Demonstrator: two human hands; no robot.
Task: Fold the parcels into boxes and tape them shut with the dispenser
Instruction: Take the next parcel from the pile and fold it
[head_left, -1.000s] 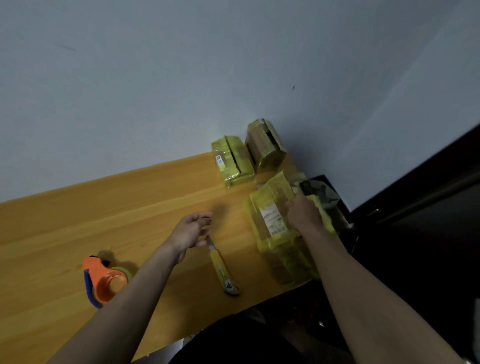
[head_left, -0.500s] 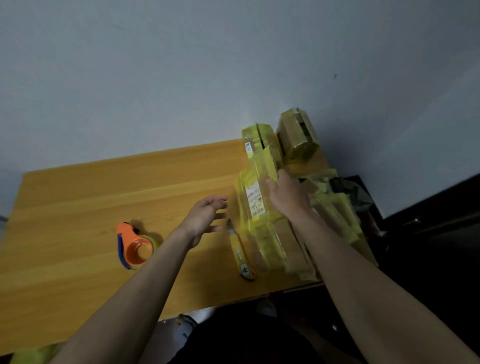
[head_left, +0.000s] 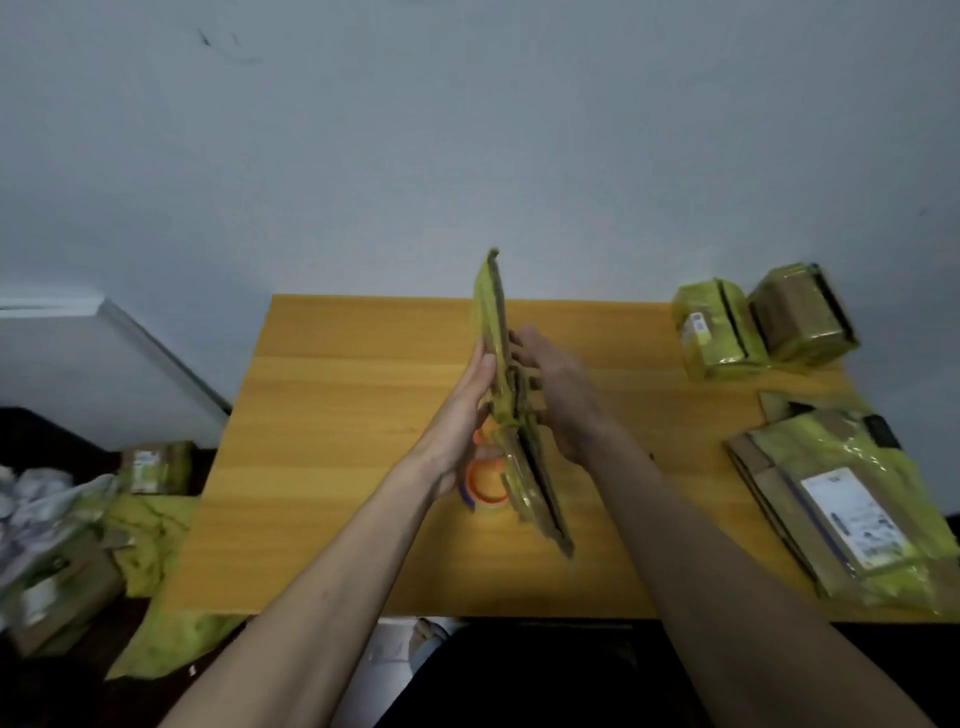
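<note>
So I have a flattened parcel (head_left: 500, 374) up on edge above the tabletop (head_left: 332, 415), sandwiched between both palms. My left hand (head_left: 460, 415) lies flat against its left face, fingers straight and thumb along the edge, pressing rather than curling round. My right hand (head_left: 563, 400) presses the opposite face; its fingers look mostly straight behind the card, though I cannot see the tips well. Neither grip pinches; the parcel is held by pressure alone.

To open it well, I judge I should push the two creased edges toward each other so the flat sleeve pops into a tube, instead of squeezing the faces, which only keeps it shut. The yellow film over the cardboard looks slick, so my palms may slide; I would rather hook my thumbs on the edges before pushing. Lowering the bottom end onto the tabletop first would give me something to brace against.

The dispenser (head_left: 485, 480) sits just below my left grip, partly hidden by the wrist and the parcel, so it is close by for the taping. Two boxes (head_left: 763, 327) already made stand well off to the right of my right grip, by the wall, and the stack (head_left: 841, 499) of flat parcels lies nearer me on that same side.
</note>
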